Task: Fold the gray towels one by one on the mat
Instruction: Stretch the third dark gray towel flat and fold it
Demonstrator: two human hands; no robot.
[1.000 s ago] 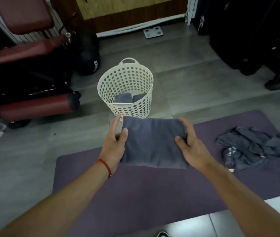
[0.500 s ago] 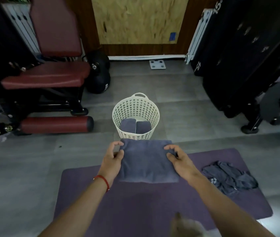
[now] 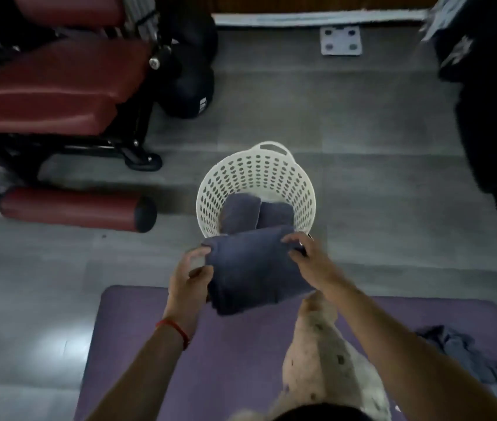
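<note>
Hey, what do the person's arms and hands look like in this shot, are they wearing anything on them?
Both forearms are bare, with no sleeves in view. The left hand has a thin red string bracelet around its wrist. The right hand shows no glove, watch or band, and no rings can be made out on either hand in the blurry picture.

Towels, basket and mat, counted

There were three folded gray towels: one (image 3: pixel 253 268) held up, two (image 3: pixel 239 212) (image 3: pixel 276 214) in the single white basket (image 3: pixel 271 174); one crumpled heap (image 3: pixel 466 357); one purple mat (image 3: pixel 235 354).
</note>
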